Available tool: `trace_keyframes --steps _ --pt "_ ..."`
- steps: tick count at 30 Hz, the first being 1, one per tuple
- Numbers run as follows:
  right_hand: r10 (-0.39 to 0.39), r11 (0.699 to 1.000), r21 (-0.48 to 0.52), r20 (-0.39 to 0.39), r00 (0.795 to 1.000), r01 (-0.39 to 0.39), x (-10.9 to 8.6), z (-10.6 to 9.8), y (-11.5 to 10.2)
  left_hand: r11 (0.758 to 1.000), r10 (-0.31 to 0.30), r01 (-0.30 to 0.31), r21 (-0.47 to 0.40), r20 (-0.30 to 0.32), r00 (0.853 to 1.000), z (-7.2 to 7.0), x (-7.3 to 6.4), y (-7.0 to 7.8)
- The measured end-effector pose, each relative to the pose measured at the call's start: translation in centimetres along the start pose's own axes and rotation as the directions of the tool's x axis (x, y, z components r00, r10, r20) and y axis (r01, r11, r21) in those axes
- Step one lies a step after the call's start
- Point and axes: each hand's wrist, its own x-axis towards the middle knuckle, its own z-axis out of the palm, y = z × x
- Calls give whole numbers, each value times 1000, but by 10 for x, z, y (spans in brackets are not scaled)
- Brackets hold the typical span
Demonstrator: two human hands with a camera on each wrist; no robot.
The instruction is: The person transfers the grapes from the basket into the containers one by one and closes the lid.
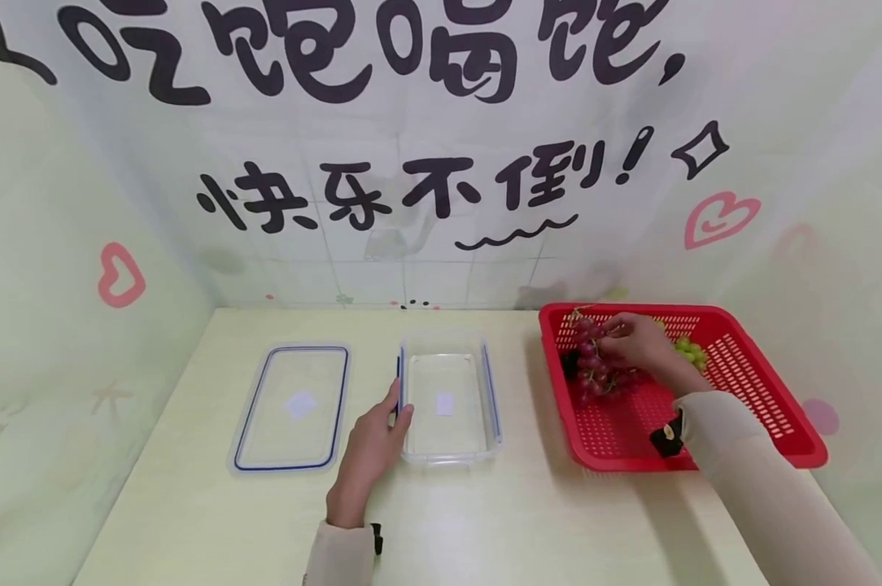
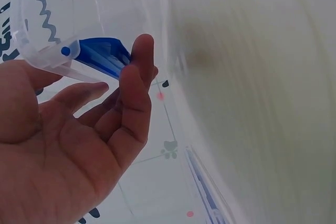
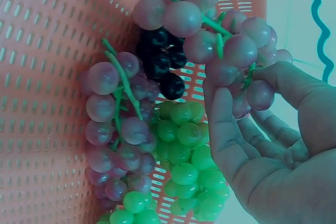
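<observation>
My left hand holds the left side of a clear rectangular food container. In the left wrist view, the fingers curl by its blue-edged locking flap, and the thumb is partly hidden behind the wall. Over the red basket, my right hand pinches a bunch of purple grapes between thumb and fingers. Below that bunch in the right wrist view are another purple bunch, green grapes and black grapes.
A clear lid with a blue seal lies flat on the table, left of the container. Behind the table hangs a printed backdrop with black lettering. The basket stands at the table's right side.
</observation>
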Motion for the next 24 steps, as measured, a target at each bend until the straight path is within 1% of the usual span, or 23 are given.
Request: trace_keyframes --steps 2,9,14,18,24 --pt "12 1000 17 10 1000 -13 -2 -2 -3 1000 -1 1 -6 0 1000 0 0 -1" --pt "30 999 29 16 999 -30 -6 -9 -13 1000 -4 4 -9 -5 1000 -1 0 -2" --pt "47 994 97 41 998 -51 -10 -11 -21 1000 -6 6 -5 -1 1000 -2 0 0" --pt "27 990 133 61 998 -35 -13 -10 -32 1000 -13 13 -3 -1 1000 -3 0 1" --pt "-7 988 155 72 997 -5 -16 -3 -49 1000 -13 13 -1 -1 1000 -1 0 0"
